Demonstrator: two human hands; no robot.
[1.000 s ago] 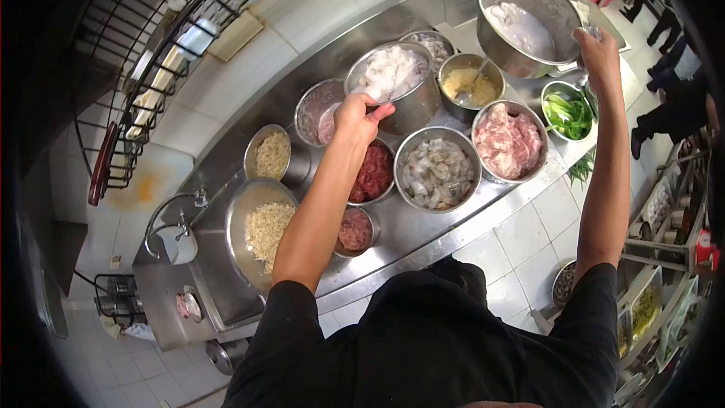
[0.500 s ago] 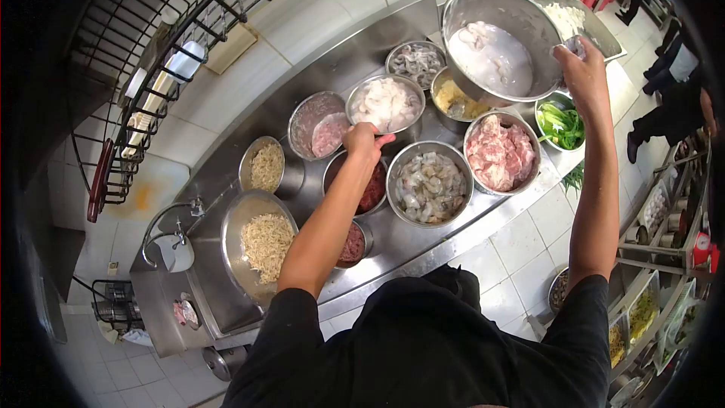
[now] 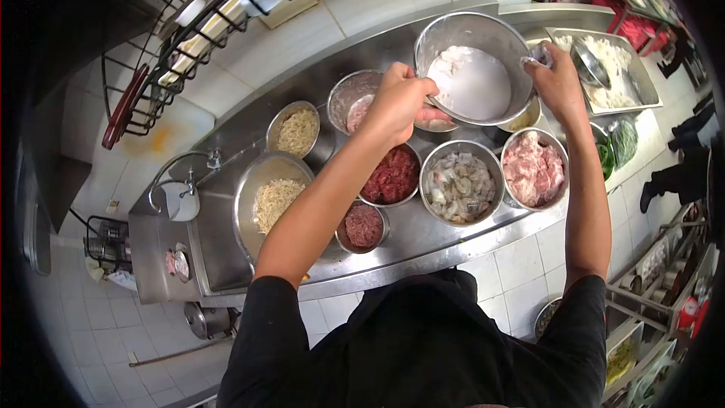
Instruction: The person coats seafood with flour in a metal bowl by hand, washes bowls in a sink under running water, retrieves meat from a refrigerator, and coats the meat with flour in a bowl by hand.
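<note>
Tilted pot (image 3: 472, 30), mouth toward person (image 3: 423, 340)

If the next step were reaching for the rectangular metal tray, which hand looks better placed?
The right hand, probably: it grips the side of the large metal pot nearest the metal tray, while the left hand holds the opposite side. Both look occupied, so the right would need freeing first.

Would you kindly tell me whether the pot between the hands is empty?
Not empty: the pot holds cloudy white liquid with pale pieces.
</note>
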